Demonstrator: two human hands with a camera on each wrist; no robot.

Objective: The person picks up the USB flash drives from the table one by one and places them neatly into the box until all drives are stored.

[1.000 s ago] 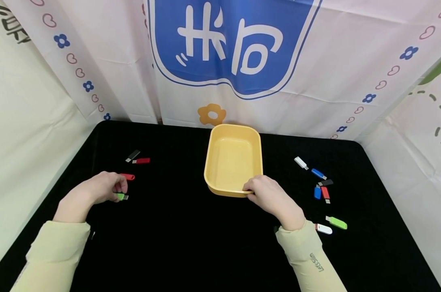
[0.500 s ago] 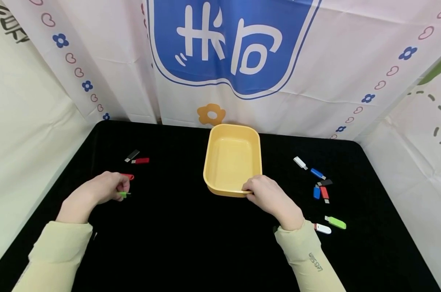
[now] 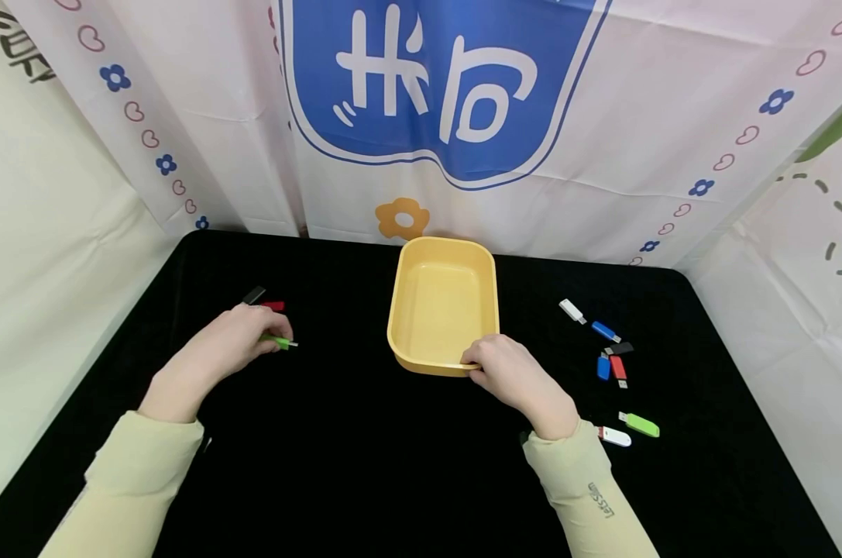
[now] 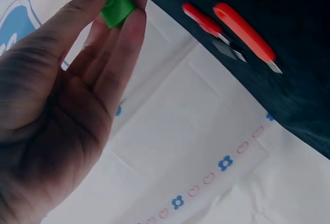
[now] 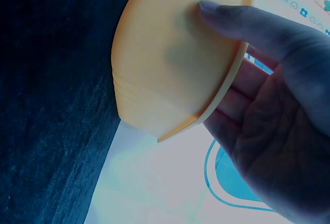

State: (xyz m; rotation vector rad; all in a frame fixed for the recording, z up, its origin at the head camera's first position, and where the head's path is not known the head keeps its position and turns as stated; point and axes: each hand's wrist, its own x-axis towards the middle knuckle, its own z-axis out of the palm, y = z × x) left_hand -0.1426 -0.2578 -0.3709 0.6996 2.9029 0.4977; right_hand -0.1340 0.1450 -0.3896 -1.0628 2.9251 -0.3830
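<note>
From where I stand, the left hand (image 3: pixel 232 337) has its thumb and fingers closed in a pinch on a small green stick (image 4: pixel 117 7), which sits toward the far left part of the table (image 3: pixel 393 480), its metal plug (image 3: pixel 293 344) poking out to the right. Just behind that hand, nearer the far left corner, lie a black stick (image 3: pixel 255 294) and a red stick (image 3: pixel 273 305), with a second red one (image 4: pixel 247 33) showing from the wrist. The right hand (image 3: pixel 521 380) grips the near right corner of the yellow tray (image 3: pixel 438 310), thumb outside the wall and fingers over the rim; the tray stands near the middle of the table's far edge. I'd judge the green stick light, stiff and a little slick, best taken by the flat sides of its body, leaving the plug free. The tray looks like light, smooth plastic, firm enough to hold by its rim. Toward the right edge I see more sticks: a white one (image 3: pixel 571 311), a blue one (image 3: pixel 606 332) and another green one (image 3: pixel 640 425)
</note>
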